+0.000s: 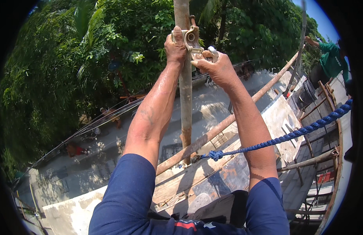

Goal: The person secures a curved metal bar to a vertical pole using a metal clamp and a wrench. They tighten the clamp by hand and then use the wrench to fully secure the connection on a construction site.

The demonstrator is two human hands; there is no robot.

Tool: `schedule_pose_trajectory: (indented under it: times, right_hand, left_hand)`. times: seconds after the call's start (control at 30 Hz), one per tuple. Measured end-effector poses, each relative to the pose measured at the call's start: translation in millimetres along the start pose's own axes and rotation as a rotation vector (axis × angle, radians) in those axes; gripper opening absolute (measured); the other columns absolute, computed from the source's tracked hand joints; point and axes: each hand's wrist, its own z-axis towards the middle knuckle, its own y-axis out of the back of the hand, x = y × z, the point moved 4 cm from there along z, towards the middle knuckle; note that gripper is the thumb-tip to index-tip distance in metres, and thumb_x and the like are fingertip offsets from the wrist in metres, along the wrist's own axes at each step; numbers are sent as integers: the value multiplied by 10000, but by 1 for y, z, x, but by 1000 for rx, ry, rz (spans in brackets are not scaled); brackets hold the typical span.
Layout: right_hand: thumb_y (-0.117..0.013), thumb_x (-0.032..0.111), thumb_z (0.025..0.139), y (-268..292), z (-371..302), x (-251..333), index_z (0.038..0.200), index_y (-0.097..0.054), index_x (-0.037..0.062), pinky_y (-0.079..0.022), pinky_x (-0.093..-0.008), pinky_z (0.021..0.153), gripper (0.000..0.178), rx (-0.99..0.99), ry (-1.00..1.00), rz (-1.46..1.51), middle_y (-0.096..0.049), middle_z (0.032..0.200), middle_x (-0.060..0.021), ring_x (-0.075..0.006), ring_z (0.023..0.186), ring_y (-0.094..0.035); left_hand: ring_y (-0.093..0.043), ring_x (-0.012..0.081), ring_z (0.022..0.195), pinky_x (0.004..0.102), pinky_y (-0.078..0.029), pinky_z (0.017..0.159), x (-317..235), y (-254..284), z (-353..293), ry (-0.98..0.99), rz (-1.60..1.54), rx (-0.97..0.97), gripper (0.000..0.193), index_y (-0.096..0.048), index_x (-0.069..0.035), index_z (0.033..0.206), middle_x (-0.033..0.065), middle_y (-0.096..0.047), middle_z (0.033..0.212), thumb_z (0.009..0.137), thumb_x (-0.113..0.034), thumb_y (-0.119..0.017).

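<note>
Farthest left on my feed, a person in red (74, 150) shows small on the street (123, 156) below; a dropped part could strike someone there. My left hand (175, 51) has its fingers closed round the scaffold coupler (192, 36), which sits against the right edge of the upright pipe (185, 94), high on it; that forearm shines, and if this is sweat, I judge the hold could slip and the coupler could slide or swing. My right hand (218, 67) has its fingers curled round a metal tool (213, 54) just beside the coupler's lower edge; a poor bite could send my knuckles into the pipe. Rightmost, a blue rope (291, 135) crosses before my right forearm and could snag a hasty pull.
</note>
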Motion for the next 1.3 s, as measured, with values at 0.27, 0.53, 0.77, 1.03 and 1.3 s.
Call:
schedule_pose_trajectory:
  times: [0.27, 0.53, 0.77, 1.03, 1.3]
  right_hand:
    - [-811, 638, 781, 42, -34, -59, 1123, -691, 33, -512, -266, 752, 705, -170, 5, 43, -669, 889, -93, -113, 844, -639]
    - [-544, 215, 968, 14, -277, -316, 880, -590, 44, -282, -291, 340, 198, -462, -1224, 615, -540, 611, -39, -111, 401, -424]
    - [-512, 121, 915, -119, -420, -339, 896, -577, 20, -327, -284, 369, 121, 39, -1510, 923, -603, 675, -101, -123, 387, -372]
    - [-877, 456, 749, -263, -370, -305, 1026, -606, 117, -290, -263, 395, 515, -70, -1315, 940, -580, 804, -26, -96, 479, -428]
    - [-818, 227, 823, -291, -355, -299, 887, -608, 107, -368, -279, 406, 250, -261, -1135, 1356, -566, 660, -24, -125, 450, -504]
  left_hand:
    - [-702, 242, 873, 419, -538, 787, 27, 10, 8, -141, 211, -83, 810, -697, 5, 1004, 135, -726, 909, 923, -774, -490]
    - [-688, 202, 857, 391, -540, 769, 24, 10, 1, -97, 118, -59, 773, -702, -6, 1022, 103, -722, 906, 937, -747, -500]
    - [-675, 167, 842, 365, -542, 754, 27, 12, 6, -64, 73, -25, 742, -706, -15, 1038, 74, -718, 904, 950, -725, -509]
    - [-651, 157, 904, 348, -529, 836, 11, 3, 3, 75, 0, 3, 796, -701, -10, 1068, 69, -702, 971, 922, -768, -506]
    - [-632, 140, 855, 332, -522, 799, 14, 3, 3, 91, -83, 65, 755, -680, -22, 1045, 57, -685, 945, 942, -747, -495]
